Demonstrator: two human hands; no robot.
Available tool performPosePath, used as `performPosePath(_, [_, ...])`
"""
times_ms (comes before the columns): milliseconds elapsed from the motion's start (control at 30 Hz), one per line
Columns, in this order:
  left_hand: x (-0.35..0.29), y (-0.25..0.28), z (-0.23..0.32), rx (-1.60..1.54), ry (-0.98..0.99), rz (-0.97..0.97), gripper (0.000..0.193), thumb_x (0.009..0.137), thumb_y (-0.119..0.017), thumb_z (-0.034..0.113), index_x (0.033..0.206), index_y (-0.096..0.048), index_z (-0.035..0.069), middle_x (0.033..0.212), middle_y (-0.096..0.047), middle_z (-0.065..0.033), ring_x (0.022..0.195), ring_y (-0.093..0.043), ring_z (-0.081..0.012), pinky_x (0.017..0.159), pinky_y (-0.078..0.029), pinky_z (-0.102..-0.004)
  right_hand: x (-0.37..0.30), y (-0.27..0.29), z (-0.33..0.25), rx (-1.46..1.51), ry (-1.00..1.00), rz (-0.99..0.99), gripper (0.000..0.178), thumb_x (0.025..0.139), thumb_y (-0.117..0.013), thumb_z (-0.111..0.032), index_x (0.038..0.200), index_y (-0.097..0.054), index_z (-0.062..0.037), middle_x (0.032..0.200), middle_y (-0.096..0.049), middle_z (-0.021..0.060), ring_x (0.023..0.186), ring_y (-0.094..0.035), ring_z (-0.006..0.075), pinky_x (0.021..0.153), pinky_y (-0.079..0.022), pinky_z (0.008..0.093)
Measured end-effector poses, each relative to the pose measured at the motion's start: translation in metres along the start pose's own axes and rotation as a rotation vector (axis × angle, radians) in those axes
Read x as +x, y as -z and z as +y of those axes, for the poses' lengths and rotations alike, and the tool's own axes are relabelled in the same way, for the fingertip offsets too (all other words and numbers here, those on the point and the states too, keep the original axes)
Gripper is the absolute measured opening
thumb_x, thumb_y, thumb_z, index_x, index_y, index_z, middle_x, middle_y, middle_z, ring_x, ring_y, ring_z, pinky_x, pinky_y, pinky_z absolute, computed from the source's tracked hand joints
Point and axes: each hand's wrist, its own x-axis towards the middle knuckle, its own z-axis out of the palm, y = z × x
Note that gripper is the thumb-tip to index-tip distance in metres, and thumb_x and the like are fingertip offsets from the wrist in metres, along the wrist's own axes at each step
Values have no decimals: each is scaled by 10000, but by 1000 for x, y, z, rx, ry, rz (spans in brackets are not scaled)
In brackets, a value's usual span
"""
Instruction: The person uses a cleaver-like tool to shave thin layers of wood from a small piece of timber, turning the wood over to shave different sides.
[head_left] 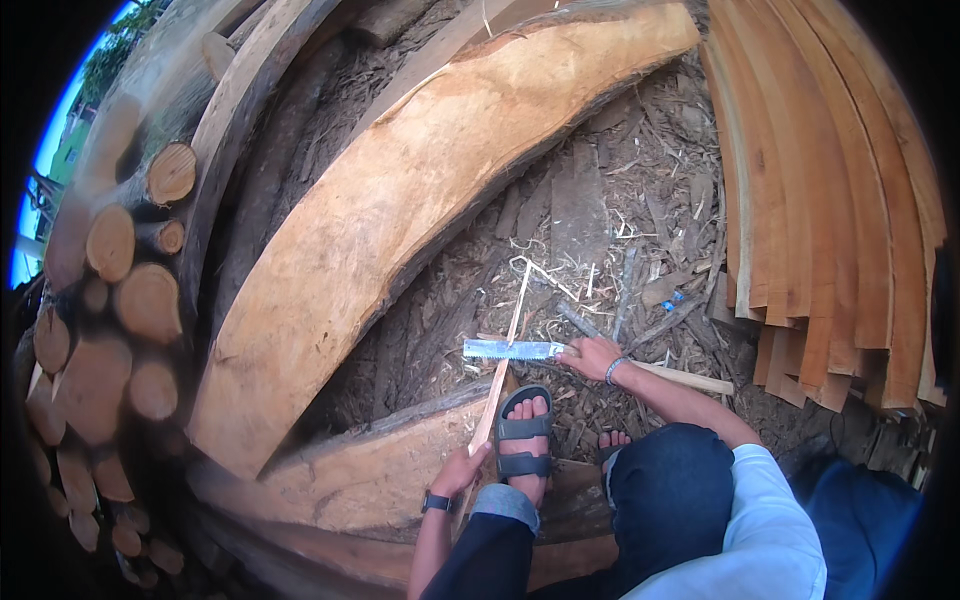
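Note:
My right hand (591,358) is closed round the handle end of a hand saw. The pale, toothed saw blade (490,349) points left and lies across a thin peeled stick (490,405). Lower down, my left hand (460,471) grips that stick, which slants up and away past the blade. Beside the stick, my sandalled foot (524,440) rests on a slab of wood (380,480). Whether the teeth have cut into the stick cannot be made out.
A long curved slab (400,220) spans the upper middle. Cut logs (100,385) are piled at the left, and stacked planks (800,200) stand at the right. Bark chips and shavings (560,270) cover the ground. Another pale stick (690,379) lies beyond my right wrist.

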Motion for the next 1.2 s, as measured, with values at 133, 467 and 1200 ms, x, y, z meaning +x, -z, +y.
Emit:
performPosePath(133, [-1,-2,2,-3,2,10,658,921,-551,574,790,-648,-63,581,-609,-126,541,-630,-209,533,-490,-363,-4,5,-5,-34,-22,24,604,910,-483,-621,977,-686,-56,830,-702,206,864,-683,379,811,-500,525])
performPosePath(467, [5,-2,4,-25,-1,-28,670,927,-547,568,820,-653,-85,601,-615,-127,548,-624,-205,546,-492,-368,35,-43,41,284,31,-194,706,918,-412,-698,853,-637,-32,656,-632,167,627,-640,294,613,-511,438])
performPosePath(1200, [-5,0,10,-202,74,-77,558,965,-517,527,741,-583,20,547,-536,-66,461,-543,-166,442,-431,-321,-7,8,-5,-191,37,-57,577,992,-384,-524,1000,-640,-7,816,-692,242,838,-689,399,879,-472,546])
